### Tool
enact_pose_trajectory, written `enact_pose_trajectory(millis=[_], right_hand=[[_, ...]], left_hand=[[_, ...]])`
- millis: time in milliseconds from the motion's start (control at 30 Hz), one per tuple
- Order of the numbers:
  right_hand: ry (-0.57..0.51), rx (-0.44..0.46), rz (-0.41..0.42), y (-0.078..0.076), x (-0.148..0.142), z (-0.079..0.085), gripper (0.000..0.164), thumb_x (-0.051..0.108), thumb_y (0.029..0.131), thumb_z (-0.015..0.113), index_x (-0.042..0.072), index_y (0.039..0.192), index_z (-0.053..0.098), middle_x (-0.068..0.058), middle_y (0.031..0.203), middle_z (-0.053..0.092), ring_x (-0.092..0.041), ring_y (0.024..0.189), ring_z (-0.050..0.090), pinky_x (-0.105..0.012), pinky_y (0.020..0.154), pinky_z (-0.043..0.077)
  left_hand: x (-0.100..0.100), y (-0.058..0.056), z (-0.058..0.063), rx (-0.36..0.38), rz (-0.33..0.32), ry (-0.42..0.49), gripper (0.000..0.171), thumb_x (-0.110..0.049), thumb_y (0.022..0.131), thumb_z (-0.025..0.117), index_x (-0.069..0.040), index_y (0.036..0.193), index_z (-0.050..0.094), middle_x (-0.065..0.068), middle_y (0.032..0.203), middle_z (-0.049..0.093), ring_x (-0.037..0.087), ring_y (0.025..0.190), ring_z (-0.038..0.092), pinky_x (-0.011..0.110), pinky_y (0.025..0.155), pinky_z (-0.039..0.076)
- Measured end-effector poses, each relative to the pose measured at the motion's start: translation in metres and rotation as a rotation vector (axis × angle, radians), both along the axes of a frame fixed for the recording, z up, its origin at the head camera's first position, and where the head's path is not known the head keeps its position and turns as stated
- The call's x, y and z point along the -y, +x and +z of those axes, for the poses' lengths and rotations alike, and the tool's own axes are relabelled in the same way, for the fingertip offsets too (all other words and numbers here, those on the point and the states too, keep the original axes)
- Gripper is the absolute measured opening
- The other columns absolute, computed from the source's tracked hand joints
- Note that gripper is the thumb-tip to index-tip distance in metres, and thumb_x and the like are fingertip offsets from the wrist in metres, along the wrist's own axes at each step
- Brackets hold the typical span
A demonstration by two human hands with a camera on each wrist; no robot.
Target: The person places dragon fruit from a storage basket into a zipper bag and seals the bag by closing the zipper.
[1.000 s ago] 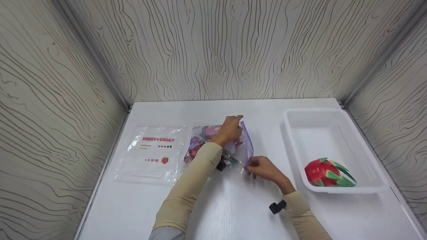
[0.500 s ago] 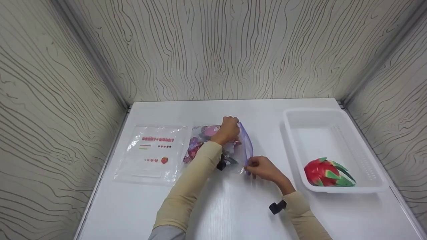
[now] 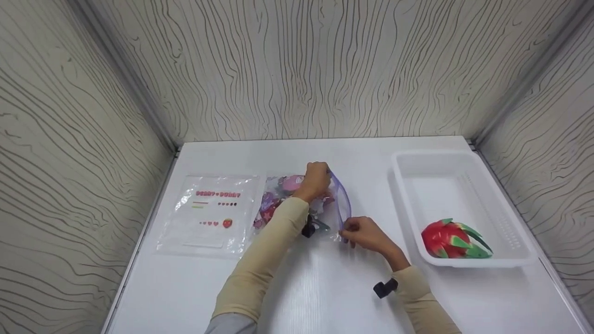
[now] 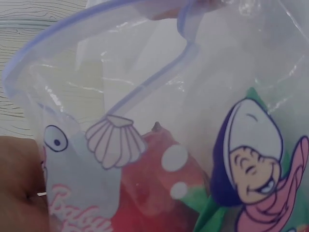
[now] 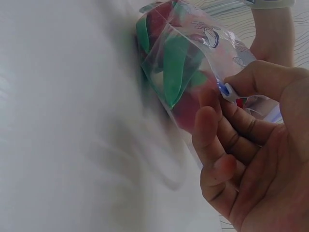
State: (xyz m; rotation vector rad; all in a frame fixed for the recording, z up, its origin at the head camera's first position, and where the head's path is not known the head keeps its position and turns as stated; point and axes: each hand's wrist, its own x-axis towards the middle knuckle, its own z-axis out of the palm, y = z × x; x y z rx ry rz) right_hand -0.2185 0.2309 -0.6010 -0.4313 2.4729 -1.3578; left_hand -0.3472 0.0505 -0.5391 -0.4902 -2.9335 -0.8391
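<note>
A red and green toy fruit is held inside a printed plastic bag, laid near the middle of the table; the filling of this bag is judged done. Its closing appears to be left, since the two lips of the purple rim are seen parted. The rim's twelve o'clock end is gripped by the curled left hand, though its exact finger placement is partly hidden. At the six o'clock end, a small white and blue piece is pinched between thumb and forefinger of the right hand. A flat clear bag is laid at nine o'clock, unhandled. At three o'clock a second fruit is kept unbagged in the white tray, towards its seven o'clock corner, so that one is judged untouched work.
</note>
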Motion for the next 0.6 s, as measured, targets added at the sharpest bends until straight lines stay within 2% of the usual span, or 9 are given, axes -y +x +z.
enact_pose_trajectory(millis=[267,400,600], right_hand=[[-0.001,0.011,-0.039,-0.001,-0.002,0.007,0.015,0.015,0.096,0.07,0.003,0.087,0.07,-0.009,0.079,0.074,-0.016,0.062,0.065,-0.023,0.055,0.046],[-0.007,0.007,-0.074,-0.001,-0.002,0.01,0.013,0.013,0.095,0.069,0.003,0.087,0.07,-0.009,0.078,0.074,-0.016,0.061,0.065,-0.023,0.055,0.046],[-0.037,-0.018,-0.134,-0.002,-0.006,0.014,0.009,0.011,0.094,0.068,0.003,0.089,0.069,-0.016,0.082,0.074,-0.019,0.062,0.066,-0.022,0.054,0.043]], left_hand=[[0.011,0.004,0.007,0.102,0.017,0.117,0.019,-0.003,0.104,0.057,0.005,0.109,0.074,0.019,0.112,0.073,0.034,0.109,0.071,0.043,0.1,0.059],[0.015,0.005,0.01,0.122,0.029,0.152,0.02,-0.005,0.106,0.055,0.004,0.114,0.071,0.018,0.115,0.07,0.033,0.11,0.07,0.042,0.1,0.059],[0.018,0.002,0.013,0.118,0.045,0.196,0.021,-0.007,0.108,0.054,0.004,0.114,0.071,0.017,0.116,0.069,0.032,0.111,0.069,0.041,0.1,0.058]])
